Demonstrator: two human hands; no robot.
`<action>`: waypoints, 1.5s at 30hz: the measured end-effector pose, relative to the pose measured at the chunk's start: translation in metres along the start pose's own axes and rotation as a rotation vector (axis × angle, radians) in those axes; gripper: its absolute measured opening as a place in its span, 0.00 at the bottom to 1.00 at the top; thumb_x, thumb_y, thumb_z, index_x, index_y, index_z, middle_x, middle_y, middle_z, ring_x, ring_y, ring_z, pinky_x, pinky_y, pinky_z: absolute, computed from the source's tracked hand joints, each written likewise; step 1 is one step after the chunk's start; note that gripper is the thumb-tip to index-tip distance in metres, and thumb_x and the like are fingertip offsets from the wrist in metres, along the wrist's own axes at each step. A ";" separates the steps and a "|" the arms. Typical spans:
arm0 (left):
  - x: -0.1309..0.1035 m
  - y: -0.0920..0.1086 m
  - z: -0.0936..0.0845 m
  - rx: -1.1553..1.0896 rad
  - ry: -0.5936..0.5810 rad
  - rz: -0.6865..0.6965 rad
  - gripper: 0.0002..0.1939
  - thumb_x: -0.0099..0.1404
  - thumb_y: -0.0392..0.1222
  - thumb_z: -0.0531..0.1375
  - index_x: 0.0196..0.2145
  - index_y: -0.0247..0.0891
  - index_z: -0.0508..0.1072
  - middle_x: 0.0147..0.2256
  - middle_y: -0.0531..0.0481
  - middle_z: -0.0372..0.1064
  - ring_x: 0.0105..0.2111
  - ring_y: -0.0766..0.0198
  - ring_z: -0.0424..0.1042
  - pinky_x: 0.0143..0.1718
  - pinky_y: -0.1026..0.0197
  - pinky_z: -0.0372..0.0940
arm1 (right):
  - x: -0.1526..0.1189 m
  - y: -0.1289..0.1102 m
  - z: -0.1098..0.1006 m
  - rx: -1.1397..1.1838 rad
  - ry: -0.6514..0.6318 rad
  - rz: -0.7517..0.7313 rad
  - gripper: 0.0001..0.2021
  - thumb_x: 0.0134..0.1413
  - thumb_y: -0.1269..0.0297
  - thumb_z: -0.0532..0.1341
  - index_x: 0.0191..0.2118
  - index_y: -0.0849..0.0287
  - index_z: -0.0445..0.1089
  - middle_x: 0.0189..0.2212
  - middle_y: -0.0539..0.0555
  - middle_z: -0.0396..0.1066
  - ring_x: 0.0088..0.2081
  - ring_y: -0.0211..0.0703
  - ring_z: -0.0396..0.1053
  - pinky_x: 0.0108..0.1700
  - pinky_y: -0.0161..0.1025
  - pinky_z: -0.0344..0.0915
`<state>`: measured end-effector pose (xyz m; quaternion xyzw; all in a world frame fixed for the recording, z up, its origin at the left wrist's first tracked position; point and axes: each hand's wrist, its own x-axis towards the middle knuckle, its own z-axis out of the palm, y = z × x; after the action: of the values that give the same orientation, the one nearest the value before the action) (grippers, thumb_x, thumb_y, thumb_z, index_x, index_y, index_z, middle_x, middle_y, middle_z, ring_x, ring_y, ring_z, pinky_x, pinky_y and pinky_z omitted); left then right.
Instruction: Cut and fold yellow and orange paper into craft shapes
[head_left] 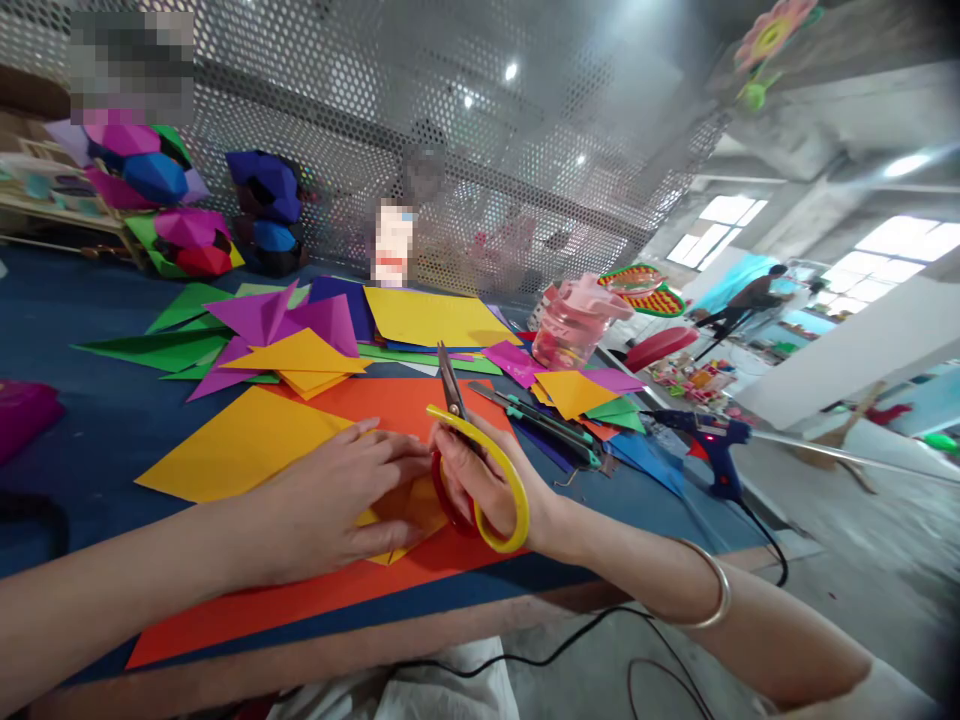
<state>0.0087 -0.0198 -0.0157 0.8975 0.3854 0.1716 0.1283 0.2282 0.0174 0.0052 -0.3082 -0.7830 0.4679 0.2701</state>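
Yellow-orange folded paper (409, 510) under left hand (375, 490) | right hand (480, 480): metal-bladed scissors (501, 500)

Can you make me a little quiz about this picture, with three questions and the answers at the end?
1. Multiple choice: What is the right hand holding?
A) a paintbrush
B) scissors
C) a spoon

2. True or false: In the picture, the glue gun is farther right than the pink jug.

3. Fill in the missing word: The scissors have one red handle and one ____ handle.

Key: 1. B; 2. True; 3. yellow
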 end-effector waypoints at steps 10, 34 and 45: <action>0.000 -0.008 0.005 -0.029 0.026 0.000 0.32 0.71 0.64 0.58 0.64 0.43 0.71 0.64 0.43 0.68 0.63 0.45 0.66 0.70 0.40 0.52 | 0.003 0.013 -0.030 -0.005 0.114 0.034 0.22 0.64 0.37 0.57 0.35 0.52 0.59 0.14 0.40 0.61 0.14 0.36 0.60 0.17 0.34 0.59; 0.002 0.003 -0.005 0.029 -0.080 -0.017 0.25 0.73 0.57 0.58 0.60 0.39 0.74 0.62 0.39 0.68 0.62 0.43 0.68 0.66 0.36 0.57 | 0.003 0.004 -0.005 -0.094 0.039 -0.058 0.19 0.70 0.44 0.52 0.34 0.53 0.60 0.17 0.44 0.62 0.19 0.37 0.64 0.24 0.34 0.61; -0.003 -0.008 0.007 -0.010 0.009 -0.010 0.31 0.73 0.62 0.56 0.67 0.46 0.66 0.66 0.45 0.64 0.66 0.48 0.63 0.71 0.39 0.49 | -0.009 0.026 -0.068 -0.336 0.246 -0.051 0.16 0.68 0.48 0.56 0.35 0.55 0.64 0.21 0.46 0.62 0.21 0.36 0.60 0.25 0.36 0.56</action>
<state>0.0043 -0.0167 -0.0252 0.8942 0.3894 0.1771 0.1320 0.2887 0.0593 0.0089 -0.3840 -0.8185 0.2827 0.3203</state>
